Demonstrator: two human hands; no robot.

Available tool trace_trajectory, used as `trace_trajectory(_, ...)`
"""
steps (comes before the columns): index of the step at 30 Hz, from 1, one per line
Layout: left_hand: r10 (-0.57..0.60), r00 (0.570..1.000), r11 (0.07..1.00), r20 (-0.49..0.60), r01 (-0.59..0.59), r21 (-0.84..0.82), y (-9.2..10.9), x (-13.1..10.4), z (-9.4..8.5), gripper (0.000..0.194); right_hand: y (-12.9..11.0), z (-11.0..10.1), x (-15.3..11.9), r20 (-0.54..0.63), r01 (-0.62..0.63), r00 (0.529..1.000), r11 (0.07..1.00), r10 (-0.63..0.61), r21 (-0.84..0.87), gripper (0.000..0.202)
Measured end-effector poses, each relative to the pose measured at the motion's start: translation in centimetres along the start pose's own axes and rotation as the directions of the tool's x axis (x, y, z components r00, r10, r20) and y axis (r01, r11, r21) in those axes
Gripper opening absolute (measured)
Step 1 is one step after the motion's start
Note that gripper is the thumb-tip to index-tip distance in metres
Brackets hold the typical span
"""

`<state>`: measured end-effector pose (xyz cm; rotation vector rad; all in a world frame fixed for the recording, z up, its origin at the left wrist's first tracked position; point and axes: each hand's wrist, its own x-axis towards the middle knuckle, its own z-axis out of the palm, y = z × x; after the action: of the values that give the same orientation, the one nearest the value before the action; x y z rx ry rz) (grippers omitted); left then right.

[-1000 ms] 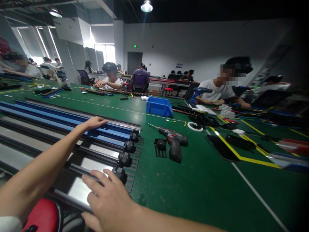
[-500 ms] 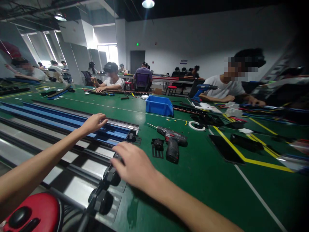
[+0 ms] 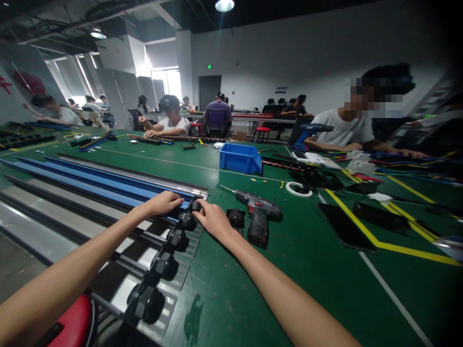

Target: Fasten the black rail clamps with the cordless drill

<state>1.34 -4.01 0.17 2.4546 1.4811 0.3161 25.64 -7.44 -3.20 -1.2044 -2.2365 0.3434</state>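
Head view: both bare hands meet at the far end of a row of rails laid side by side on the green table (image 3: 224,299). Left hand (image 3: 164,202) lies over the end of the blue rails (image 3: 108,184), fingers bent downward; whether it grips or merely rests cannot be told, as its underside is hidden. Its position suggests a steadying role, judged from placement only. Right hand (image 3: 213,217) reaches in just beside it, thumb and fingertips at the end fitting (image 3: 196,205), the farthest of the row. The contact looks like a light pinch, though a firm grasp cannot be confirmed.

Nearer the body than both hands, the other black fittings (image 3: 164,265) line the ends of the rails, their slotted plates lying on the table; the alignment appears deliberate, keeping each end within the right hand's reach. Silver rails (image 3: 65,195) run alongside, below the left forearm.

Just right of the right hand lies a loose fitting (image 3: 237,218), and next to it a drill (image 3: 263,206) on its side, its bit pointing away to the left. Both are presumably kept there for quick pickup. Beyond the right hand stand a blue bin (image 3: 235,161) and, farther right, a tape roll (image 3: 298,194) lying flat.
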Motion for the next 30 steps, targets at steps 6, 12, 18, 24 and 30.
trace_trajectory(6, -0.03, 1.0, 1.0, 0.007, 0.03, 0.011, -0.33, 0.05, 0.4, 0.052, 0.28, 0.7, 0.32, -0.018, 0.001, 1.0, 1.0, -0.001, -0.01, 0.041)
trace_trajectory(12, -0.028, 1.0, 0.999, 0.004, 0.027, 0.023, -0.23, -0.07, 0.44, 0.052, 0.32, 0.79, 0.36, -0.027, -0.005, 1.0, 1.0, 0.006, 0.03, 0.039)
trace_trajectory(18, -0.045, 0.999, 0.998, 0.005, 0.045, 0.042, -0.17, -0.01, 0.59, 0.05, 0.43, 0.86, 0.45, -0.026, -0.022, 0.999, 0.999, 0.024, 0.044, 0.038)
trace_trajectory(24, -0.027, 0.999, 0.999, 0.023, 0.026, 0.04, -0.24, 0.21, 0.7, 0.049, 0.3, 0.77, 0.5, -0.017, -0.029, 0.999, 0.999, 0.029, 0.039, 0.037)
trace_trajectory(30, -0.035, 0.999, 0.999, 0.026, 0.035, 0.028, -0.16, 0.16, 0.64, 0.049, 0.17, 0.61, 0.5, 0.014, -0.05, 0.999, 0.998, 0.05, 0.029, 0.038)
